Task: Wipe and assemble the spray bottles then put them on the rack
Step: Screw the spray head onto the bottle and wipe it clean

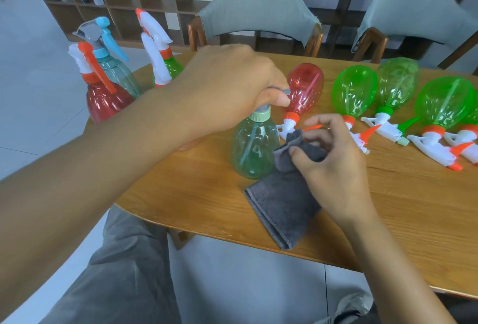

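I note the pale green bottle point(254, 147) upright at table centre, my left hand point(227, 85) curled over its spray head at 12 o'clock. My right hand point(333, 158) at 3 o'clock pinches the grey cloth point(282, 209), which touches the bottle's side. Five assembled bottles lie on the wooden table point(401, 220) toward 2 o'clock; four stand at 10 o'clock

Bare forearms, no sleeves in view, over grey trousers point(124, 272) (loose, slightly creased).
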Available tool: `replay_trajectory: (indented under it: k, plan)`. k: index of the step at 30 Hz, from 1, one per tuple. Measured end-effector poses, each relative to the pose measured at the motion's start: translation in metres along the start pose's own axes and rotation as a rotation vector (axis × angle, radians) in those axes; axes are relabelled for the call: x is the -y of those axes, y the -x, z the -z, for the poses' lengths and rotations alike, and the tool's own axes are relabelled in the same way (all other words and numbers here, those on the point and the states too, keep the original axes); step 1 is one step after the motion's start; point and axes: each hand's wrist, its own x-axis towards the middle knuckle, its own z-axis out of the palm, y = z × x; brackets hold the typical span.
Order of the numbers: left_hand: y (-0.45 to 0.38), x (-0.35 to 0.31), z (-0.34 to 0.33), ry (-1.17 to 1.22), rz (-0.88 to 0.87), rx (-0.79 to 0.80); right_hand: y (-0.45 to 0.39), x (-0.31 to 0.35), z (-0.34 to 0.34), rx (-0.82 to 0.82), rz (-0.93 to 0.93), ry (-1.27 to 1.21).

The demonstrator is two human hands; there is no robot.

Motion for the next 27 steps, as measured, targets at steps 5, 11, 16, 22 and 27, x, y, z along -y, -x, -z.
replay_trajectory:
  k: [5,11,16,22,27]
  plan:
    - [0.0,0.003,-0.005,-0.029,-0.041,-0.05,-0.001,0.014,-0.004,-0.08,0.086,-0.003]
    - [-0.003,0.009,-0.011,-0.018,-0.084,-0.064,-0.001,0.016,-0.014,-0.059,0.154,0.03]
    - [-0.004,0.016,-0.014,0.003,-0.098,-0.073,0.008,0.015,-0.021,-0.129,0.266,0.074]
    - [-0.004,0.021,-0.016,0.027,-0.091,-0.078,0.016,0.015,-0.028,-0.179,0.343,0.093]
    - [-0.002,0.021,-0.013,0.039,-0.098,-0.069,0.0,0.016,-0.025,-0.153,0.286,-0.004]
